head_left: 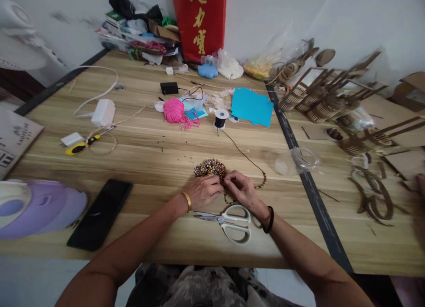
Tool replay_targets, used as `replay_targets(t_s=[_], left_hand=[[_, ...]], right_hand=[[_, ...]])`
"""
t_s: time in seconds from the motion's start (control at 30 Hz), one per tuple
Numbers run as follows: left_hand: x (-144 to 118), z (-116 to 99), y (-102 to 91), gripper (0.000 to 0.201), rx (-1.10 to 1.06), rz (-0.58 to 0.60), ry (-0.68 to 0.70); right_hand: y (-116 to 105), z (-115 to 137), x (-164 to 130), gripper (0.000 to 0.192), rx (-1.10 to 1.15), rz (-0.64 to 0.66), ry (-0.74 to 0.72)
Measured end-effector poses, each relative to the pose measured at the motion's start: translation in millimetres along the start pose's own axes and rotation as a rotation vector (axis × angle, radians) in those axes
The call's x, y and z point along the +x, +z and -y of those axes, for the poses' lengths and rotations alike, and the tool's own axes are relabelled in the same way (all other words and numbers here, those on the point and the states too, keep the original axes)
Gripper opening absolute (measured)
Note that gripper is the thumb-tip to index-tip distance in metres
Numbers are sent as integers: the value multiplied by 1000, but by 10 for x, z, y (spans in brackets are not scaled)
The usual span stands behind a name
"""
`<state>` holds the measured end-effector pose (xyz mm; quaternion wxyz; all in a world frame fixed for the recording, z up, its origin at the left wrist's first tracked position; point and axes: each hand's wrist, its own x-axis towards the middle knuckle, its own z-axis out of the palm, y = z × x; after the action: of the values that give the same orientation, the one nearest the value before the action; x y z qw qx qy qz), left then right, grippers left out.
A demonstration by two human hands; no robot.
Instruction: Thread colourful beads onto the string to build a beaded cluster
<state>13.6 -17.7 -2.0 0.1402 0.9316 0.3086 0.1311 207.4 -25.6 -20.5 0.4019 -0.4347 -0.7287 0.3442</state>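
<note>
Beaded dark cord (247, 159), pinched between the fingertips of the left hand (203, 191) and right hand (243, 189), lay near the wooden worktop's (149, 156) front edge, beyond white-handled scissors (229, 220); a multicoloured bead heap (210, 168) touched both hands, and the black thread spool (220, 118) stood farther back.

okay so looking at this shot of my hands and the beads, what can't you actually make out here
Head view only:
- Fingertips of the left hand and right hand: curled together, so what they pinch is hidden.
- Pile of beads: single beads too small to tell apart.
- Black cord: its near end disappears behind the right hand.
- Purple object: cut off by the left edge.
- Wooden strips at right: blurred.
</note>
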Motion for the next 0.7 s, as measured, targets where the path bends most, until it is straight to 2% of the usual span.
replay_targets(t_s=[0.23, 0.4, 0.53, 0.7], left_hand=[[28, -11, 16, 21, 31, 12, 6], [28, 15, 42, 19, -28, -20, -2], [32, 41, 50, 15, -244, -154, -26], [42, 53, 13, 9, -571, -311, -226]], right_hand=[[5, -11, 3, 16, 23, -4, -9], [-8, 17, -2, 17, 8, 11, 14], [-16, 29, -8, 18, 2, 22, 29], [-12, 35, -3, 18, 17, 20, 25]])
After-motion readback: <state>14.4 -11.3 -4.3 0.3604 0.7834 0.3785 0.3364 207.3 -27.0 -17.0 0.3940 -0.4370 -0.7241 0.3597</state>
